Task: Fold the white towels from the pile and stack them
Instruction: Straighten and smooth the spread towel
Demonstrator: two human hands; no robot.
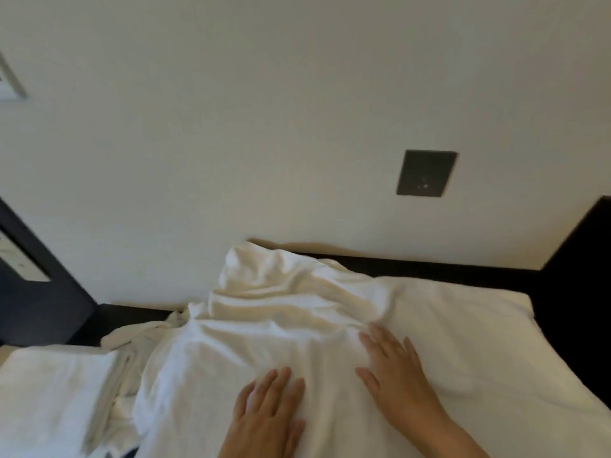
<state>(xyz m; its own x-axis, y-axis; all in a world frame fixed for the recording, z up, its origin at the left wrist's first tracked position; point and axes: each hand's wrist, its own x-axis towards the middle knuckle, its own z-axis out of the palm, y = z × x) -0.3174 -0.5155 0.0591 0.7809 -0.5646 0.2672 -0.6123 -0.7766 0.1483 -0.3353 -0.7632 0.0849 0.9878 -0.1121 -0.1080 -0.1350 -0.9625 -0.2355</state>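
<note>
A: Hands first, quick.
B: Left hand (267, 408) is flat, palm down on the towel (251, 338), with fingers straight and slightly spread. Right hand (393, 375) is the same, flat with fingers fanned, just right of the left and reaching a bit further. Neither grips anything.
A: Where's the towel from them?
B: Under both palms, running away from the fingertips toward the wall (297, 127). Long axis looks near-to-far, but the near end is out of frame. It's smooth under the hands and bunched into a hump beyond the fingertips.
A: What does the next move turn on?
B: My guess is the rumpled far end. It's straight ahead of the left hand and ahead-left of the right, and the right's fingertips are nearer the creases.
A: Rest?
B: Folded towels (56, 388) well left of the left hand. Probably a pillow (463, 325) right of the right hand. Dark bed frame (429, 267) beyond, and a dark plate (426, 173) on the wall.
</note>
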